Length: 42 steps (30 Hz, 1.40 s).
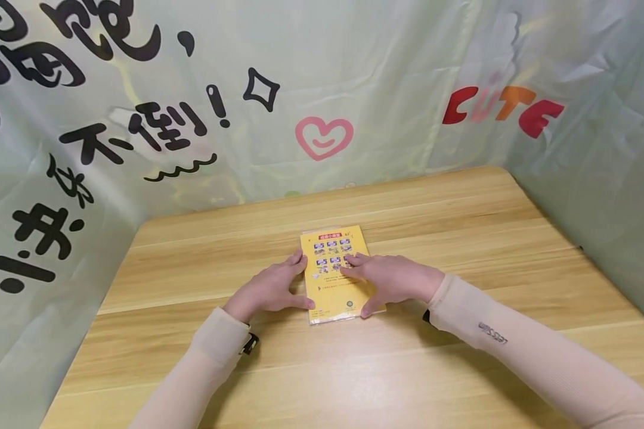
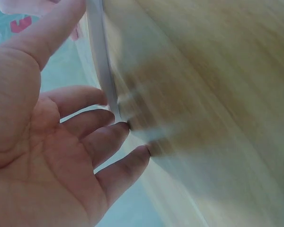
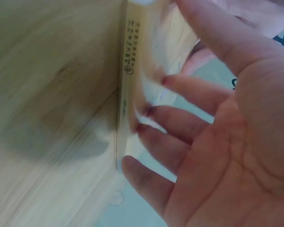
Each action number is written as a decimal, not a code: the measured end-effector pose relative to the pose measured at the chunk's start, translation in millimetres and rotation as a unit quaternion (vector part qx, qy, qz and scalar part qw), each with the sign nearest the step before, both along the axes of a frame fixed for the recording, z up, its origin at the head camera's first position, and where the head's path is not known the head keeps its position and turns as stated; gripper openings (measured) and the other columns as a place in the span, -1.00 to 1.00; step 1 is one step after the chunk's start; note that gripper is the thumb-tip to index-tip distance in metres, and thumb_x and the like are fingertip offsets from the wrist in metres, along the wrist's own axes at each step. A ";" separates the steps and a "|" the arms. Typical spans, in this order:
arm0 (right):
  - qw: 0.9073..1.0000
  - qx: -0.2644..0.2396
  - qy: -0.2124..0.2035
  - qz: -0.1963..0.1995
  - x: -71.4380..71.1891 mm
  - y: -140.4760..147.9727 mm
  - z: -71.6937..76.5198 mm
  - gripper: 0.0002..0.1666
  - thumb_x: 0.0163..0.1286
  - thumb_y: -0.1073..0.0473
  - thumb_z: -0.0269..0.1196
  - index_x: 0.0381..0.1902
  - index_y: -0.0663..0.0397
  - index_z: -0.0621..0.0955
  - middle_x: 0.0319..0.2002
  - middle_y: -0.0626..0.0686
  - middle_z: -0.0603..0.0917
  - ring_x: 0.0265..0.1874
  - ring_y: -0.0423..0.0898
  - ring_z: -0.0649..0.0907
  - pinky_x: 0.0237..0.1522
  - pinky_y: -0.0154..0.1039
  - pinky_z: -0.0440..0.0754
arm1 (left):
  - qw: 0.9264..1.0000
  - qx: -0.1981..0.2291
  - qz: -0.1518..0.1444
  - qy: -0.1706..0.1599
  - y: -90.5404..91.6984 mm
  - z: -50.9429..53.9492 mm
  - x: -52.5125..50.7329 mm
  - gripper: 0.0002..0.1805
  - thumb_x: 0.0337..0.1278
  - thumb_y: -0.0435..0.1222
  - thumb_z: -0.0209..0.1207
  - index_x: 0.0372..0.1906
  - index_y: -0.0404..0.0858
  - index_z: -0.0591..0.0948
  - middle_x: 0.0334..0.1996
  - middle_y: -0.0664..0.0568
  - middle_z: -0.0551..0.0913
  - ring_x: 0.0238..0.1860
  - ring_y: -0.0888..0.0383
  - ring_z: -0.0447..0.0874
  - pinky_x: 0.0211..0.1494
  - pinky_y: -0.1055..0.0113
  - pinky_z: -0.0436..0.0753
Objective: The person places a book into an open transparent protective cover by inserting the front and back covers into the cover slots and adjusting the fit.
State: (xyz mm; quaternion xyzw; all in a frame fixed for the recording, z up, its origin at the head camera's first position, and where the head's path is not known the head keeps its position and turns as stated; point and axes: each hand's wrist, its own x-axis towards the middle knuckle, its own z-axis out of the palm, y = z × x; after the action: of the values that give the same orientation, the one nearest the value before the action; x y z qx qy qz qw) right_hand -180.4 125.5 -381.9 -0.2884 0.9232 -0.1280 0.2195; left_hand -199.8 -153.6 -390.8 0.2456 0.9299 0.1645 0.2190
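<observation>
A yellow book [image 1: 335, 295] lies flat on the wooden table in the head view, its cover printed with small pictures and a red title strip. Clear film shows along its edges. My left hand [image 1: 271, 289] is at the book's left side, fingers along that edge and thumb on the lower left corner. On the right, my right hand [image 1: 394, 277] rests its fingertips on the cover, with the thumb at the lower right corner. In the right wrist view, the printed spine [image 3: 128, 56] faces the extended fingers. The left wrist view shows the pale page edge [image 2: 100, 52] beside loosely bent fingers.
The wooden table [image 1: 193, 256] has rounded far corners. A pale curtain [image 1: 354, 59] with printed lettering, a pink heart and the word CUTE hangs behind it and along both sides.
</observation>
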 end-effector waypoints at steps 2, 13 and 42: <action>1.000 0.010 0.011 -0.008 1.3 3.2 1.9 0.13 0.25 -0.17 0.59 0.66 0.00 0.36 0.72 0.17 0.18 0.68 0.22 0.28 0.56 0.31 0.42 | 1.000 -0.001 0.003 -0.002 0.6 0.1 0.4 0.18 0.24 0.12 0.48 0.72 -0.29 0.09 0.77 -0.15 -0.10 0.75 -0.22 0.03 0.72 -0.18 0.25; 0.994 0.038 0.064 -0.081 6.5 24.0 6.0 -0.14 0.41 -0.19 0.47 0.47 0.21 0.57 0.51 0.29 0.54 0.46 0.31 0.57 0.38 0.31 0.60 | 1.000 -0.001 0.006 0.002 4.8 2.8 -1.4 0.19 0.22 0.11 0.49 0.72 -0.27 0.09 0.77 -0.14 -0.11 0.74 -0.22 0.04 0.72 -0.16 0.26; 0.993 -0.070 0.016 -0.090 -0.4 33.6 -1.1 -0.64 0.50 -0.03 0.43 -0.01 0.16 0.83 0.35 0.32 0.62 0.28 0.18 0.64 0.31 0.12 0.63 | 1.000 -0.008 0.026 -0.009 12.2 1.7 -11.6 0.20 0.24 0.11 0.48 0.74 -0.21 0.02 0.78 -0.08 -0.17 0.77 -0.15 -0.05 0.75 -0.13 0.21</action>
State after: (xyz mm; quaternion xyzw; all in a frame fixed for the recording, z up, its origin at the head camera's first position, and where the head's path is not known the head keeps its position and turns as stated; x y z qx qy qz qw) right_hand -180.8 159.2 -383.0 -0.2203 0.9378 -0.2065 0.1715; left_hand -211.4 -141.5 -389.1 0.2185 0.9351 0.1647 0.2253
